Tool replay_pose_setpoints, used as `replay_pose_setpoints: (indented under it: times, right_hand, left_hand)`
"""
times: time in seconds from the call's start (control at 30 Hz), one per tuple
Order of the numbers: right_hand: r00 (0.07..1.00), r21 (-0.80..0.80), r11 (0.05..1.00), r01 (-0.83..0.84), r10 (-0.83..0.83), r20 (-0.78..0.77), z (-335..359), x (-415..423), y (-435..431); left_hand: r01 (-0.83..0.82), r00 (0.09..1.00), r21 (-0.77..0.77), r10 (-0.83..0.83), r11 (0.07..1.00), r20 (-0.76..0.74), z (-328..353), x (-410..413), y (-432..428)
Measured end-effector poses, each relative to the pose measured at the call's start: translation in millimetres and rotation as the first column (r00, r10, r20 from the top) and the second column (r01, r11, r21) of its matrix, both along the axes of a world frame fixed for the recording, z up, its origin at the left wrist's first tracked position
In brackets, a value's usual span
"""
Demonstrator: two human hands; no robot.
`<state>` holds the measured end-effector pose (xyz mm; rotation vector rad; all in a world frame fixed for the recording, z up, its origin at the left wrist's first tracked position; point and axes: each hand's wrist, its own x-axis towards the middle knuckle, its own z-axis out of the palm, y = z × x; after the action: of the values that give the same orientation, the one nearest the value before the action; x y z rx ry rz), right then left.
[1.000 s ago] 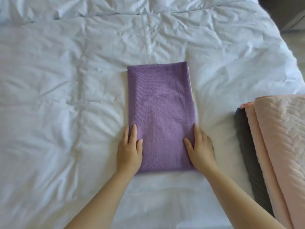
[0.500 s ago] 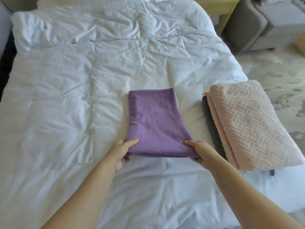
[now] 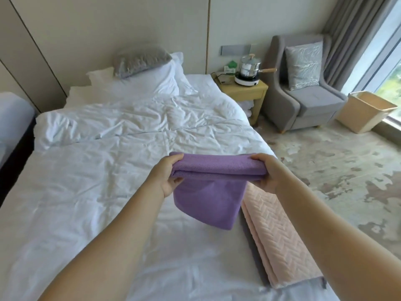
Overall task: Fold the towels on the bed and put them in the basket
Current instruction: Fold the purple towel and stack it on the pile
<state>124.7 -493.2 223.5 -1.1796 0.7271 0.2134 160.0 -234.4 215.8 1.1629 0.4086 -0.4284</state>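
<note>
Lifted off the bed (image 3: 97,192), the folded purple towel (image 3: 212,198) no longer lies flat on the duvet as it did a second ago; it hangs in the air above the bed's right side, and the view has swung up to take in the room. The left hand (image 3: 168,177) and right hand (image 3: 269,172) each pinch one end of the thick upper edge, thumb on top and fingers curled beneath. The lower part droops free.

It looks light, soft and quite limp, so the layers will likely sag or slide apart if held by one corner only. A grip at both ends of the doubled edge, or a palm under the bundle, should keep the fold.

A pink quilted towel (image 3: 280,233) lies folded on the bed just beside it. The beige basket (image 3: 366,111) stands well apart, on the floor by the window.
</note>
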Motion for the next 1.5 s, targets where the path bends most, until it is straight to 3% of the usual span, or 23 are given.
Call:
replay_pose_setpoints:
  times: [0.3,0.53,0.83,1.13,1.3,1.5]
  right_hand:
    - [0.993,0.073,0.997,-0.009,0.001,0.118,30.8,87.3,-110.1]
    - [0.989,0.067,0.998,0.01,-0.02,0.147,21.7,92.9,-186.3]
    - [0.995,0.052,0.999,0.016,-0.021,0.097,-22.3,7.3,-248.1]
    - [0.999,0.087,0.996,0.023,-0.026,0.028,-74.7,-116.2,-256.4]
    - [0.999,0.033,0.999,0.006,-0.004,-0.05,-130.3,-170.8,-258.4]
    - [0.999,-0.031,0.999,-0.032,0.031,-0.018,-184.3,-199.2,-261.6]
  left_hand:
    - [-0.093,0.984,-0.005,0.092,0.996,0.152,37.2,68.7,-109.7]
    - [-0.157,0.972,-0.073,0.167,0.985,0.167,25.1,55.1,-180.8]
    - [-0.089,0.995,-0.048,0.091,0.995,0.048,-25.8,-31.7,-236.1]
    - [-0.105,0.994,-0.161,0.104,0.981,-0.014,-72.2,-145.7,-244.5]
    - [-0.142,0.983,-0.112,0.127,0.984,-0.13,-128.3,-202.6,-248.7]
    - [-0.117,0.974,0.006,0.116,0.993,-0.194,-184.6,-235.8,-250.2]
